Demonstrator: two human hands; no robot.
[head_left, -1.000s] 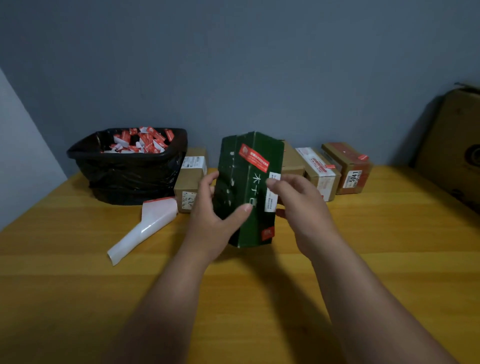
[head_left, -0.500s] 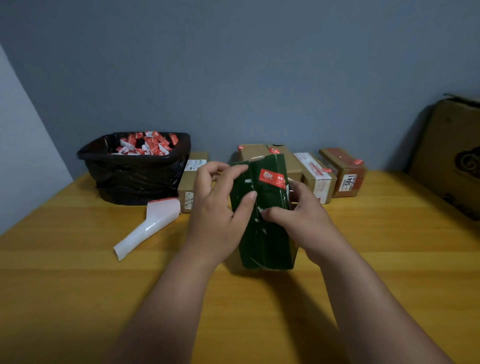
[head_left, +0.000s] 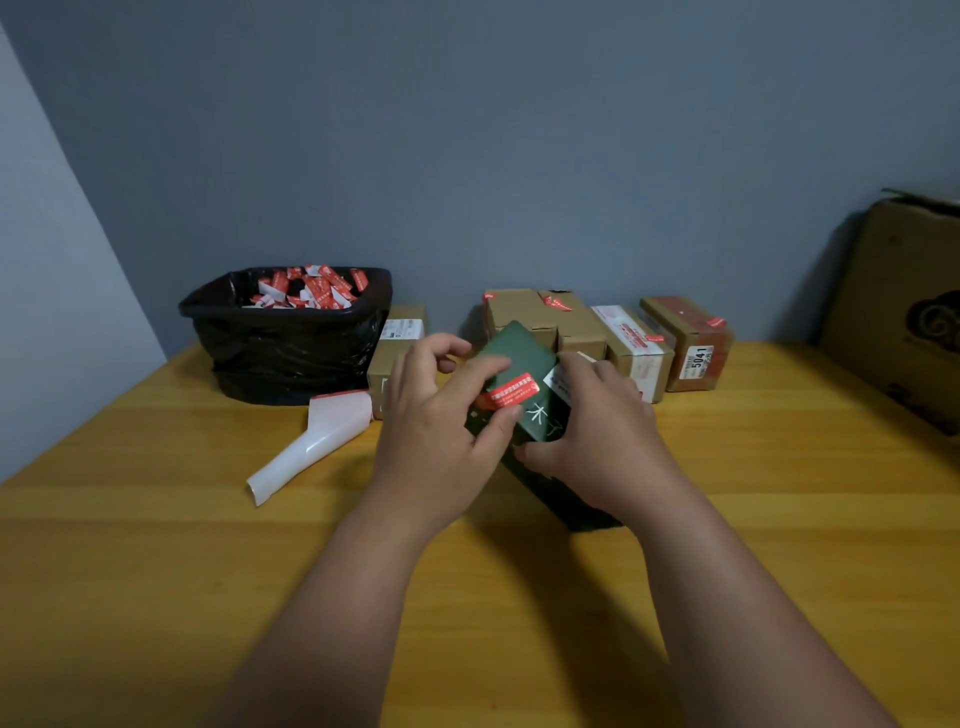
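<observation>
Wooden table | left hand, right hand grip green box | red sticker | carton reads 5041

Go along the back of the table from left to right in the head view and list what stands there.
In order: black bin bag of red-and-white scraps → small brown box → taped brown box → white-labelled box → box marked 5041 → large carton.

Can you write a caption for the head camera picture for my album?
Left hand and right hand hold a green box with a red sticker at a wooden table.
</observation>
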